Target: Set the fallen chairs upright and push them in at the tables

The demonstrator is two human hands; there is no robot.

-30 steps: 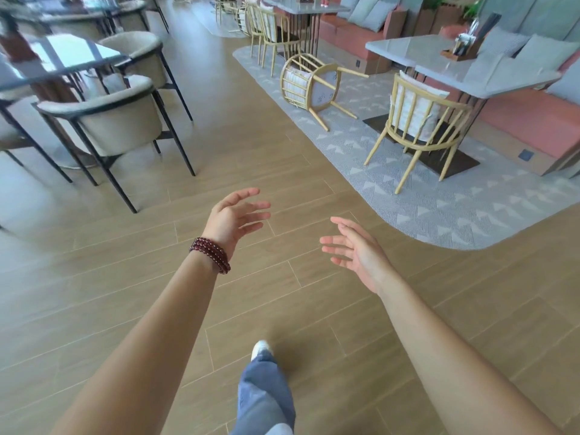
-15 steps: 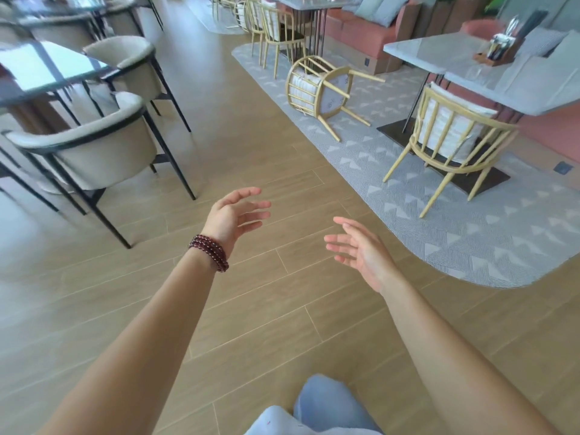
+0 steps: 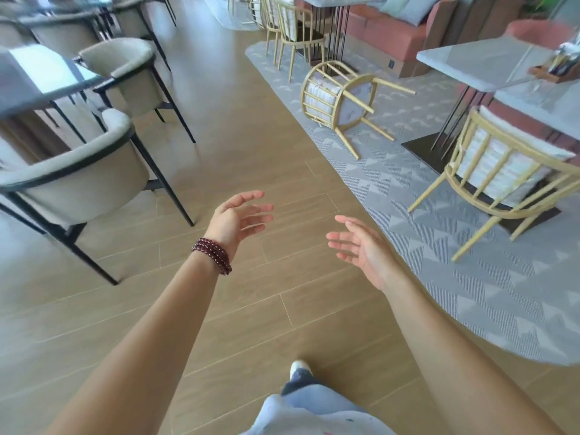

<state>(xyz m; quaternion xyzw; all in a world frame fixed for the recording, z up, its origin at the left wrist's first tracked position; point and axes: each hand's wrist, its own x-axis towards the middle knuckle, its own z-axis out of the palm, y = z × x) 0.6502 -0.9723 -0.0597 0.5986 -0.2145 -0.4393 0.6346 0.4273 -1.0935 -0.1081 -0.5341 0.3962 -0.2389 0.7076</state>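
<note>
At the far left a dark glass-topped table [image 3: 47, 80] stands on the tan wood-plank floor [image 3: 251, 309]. Two cream upholstered armchairs with thin black legs are drawn up to it, one near [image 3: 78, 180] and one farther back [image 3: 125, 73], both upright.

In the middle, the left hand [image 3: 235, 221] is held out over the floor with loose, spread fingers and grasps nothing. A dark red bead bracelet [image 3: 213, 255] circles its wrist. The right hand [image 3: 364, 249] hangs just beside it, apart from it, palm turned inward, fingers straight and released. Below them a blue trouser leg ends in a white shoe toe [image 3: 299, 367] on the planks.

Farther back and to the right, the fallen yellow spindle-back chair with a white cushion [image 3: 339, 102] lies on its side on the grey triangle-patterned rug [image 3: 470, 277]. The underside of its seat faces the camera and its legs stick out sideways. It is well apart from both hands.

Right of it, an upright yellow spindle-back chair [image 3: 502, 174] stands at a pale grey table [image 3: 486, 61] that carries a wooden caddy [image 3: 558, 70]. A coral sofa [image 3: 392, 29] runs behind.
</note>
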